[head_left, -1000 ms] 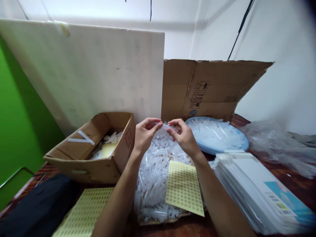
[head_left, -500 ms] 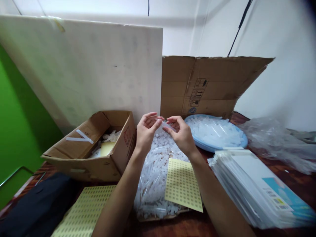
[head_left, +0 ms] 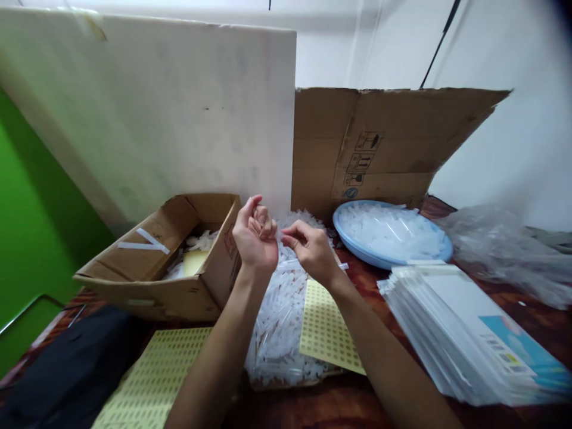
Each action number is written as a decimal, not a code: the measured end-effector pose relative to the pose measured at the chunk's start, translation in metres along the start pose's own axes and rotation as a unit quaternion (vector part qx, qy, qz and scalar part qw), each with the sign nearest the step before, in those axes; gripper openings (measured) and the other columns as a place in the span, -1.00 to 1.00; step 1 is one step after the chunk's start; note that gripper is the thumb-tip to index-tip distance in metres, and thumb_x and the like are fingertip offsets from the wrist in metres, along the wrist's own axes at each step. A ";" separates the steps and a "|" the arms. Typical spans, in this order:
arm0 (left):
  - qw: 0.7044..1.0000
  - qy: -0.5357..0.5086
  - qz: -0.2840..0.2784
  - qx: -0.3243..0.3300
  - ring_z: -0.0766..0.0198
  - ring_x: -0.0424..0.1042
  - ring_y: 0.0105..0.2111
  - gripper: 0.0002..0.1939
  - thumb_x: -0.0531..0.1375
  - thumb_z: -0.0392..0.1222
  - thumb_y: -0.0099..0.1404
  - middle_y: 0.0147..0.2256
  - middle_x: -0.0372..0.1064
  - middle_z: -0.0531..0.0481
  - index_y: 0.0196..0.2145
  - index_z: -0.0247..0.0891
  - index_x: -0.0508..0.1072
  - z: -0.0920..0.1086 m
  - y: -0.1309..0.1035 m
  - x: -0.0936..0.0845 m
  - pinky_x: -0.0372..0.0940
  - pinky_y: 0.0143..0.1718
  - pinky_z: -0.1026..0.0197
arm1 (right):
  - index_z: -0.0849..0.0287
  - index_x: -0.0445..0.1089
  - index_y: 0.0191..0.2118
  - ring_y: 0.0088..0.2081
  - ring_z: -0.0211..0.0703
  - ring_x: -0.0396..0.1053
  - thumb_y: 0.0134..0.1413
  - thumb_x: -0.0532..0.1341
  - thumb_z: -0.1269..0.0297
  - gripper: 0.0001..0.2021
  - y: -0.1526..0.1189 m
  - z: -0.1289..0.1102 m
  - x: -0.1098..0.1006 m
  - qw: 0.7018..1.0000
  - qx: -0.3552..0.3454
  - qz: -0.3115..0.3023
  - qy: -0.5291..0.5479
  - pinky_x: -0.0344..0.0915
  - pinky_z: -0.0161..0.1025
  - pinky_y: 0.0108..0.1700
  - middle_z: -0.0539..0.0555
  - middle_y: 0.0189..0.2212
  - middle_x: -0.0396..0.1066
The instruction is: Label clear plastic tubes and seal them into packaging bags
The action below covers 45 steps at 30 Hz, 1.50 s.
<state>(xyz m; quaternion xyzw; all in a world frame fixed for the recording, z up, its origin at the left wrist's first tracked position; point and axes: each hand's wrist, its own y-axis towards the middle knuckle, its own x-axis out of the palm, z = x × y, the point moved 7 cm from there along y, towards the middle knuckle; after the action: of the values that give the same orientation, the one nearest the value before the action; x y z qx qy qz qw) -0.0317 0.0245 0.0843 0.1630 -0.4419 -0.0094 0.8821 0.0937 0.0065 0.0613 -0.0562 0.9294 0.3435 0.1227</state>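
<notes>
Centrally, both hands are raised over a pile of translucent white pieces (head_left: 279, 333) on the dark wood table (head_left: 388, 402). Left hand (head_left: 257, 241): wrist turned, palm facing up, fingers loosely curled; whether anything sits in the curl cannot be told. Right hand (head_left: 310, 250): thumb and forefinger drawn together in a pinch, tips near the left fingers, apparently just short of touching (contents of the pinch, if any, too small to make out). A yellow dotted sheet (head_left: 328, 325) lies on the near right part of the pile, partly behind the right forearm. Left of the pile: an open cardboard box (head_left: 156, 304), with a second dotted sheet (head_left: 161, 369) nearer the wearer. Right: a blue basin (head_left: 364, 255) heaped with similar pieces, behind a stack of flat packs (head_left: 465, 333).
</notes>
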 end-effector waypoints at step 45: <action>0.689 0.597 -0.404 0.074 0.07 0.48 -0.21 -0.77 0.33 -0.04 0.27 -0.18 0.47 -0.13 -0.18 -0.19 0.47 -0.099 -0.047 0.013 0.39 -0.14 0.05 | 0.15 0.42 -0.43 -0.62 -0.38 0.12 -0.12 0.49 0.24 -0.77 -0.002 0.032 -0.135 0.918 0.114 0.305 0.225 0.01 -0.37 -0.63 -0.14 -0.62 0.24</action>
<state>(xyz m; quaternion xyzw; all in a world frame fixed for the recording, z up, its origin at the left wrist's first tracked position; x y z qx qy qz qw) 0.0597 0.0056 0.0250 0.3618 0.2872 -0.2329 0.8558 0.2306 0.0286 0.0729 0.1687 0.9372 0.2347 -0.1951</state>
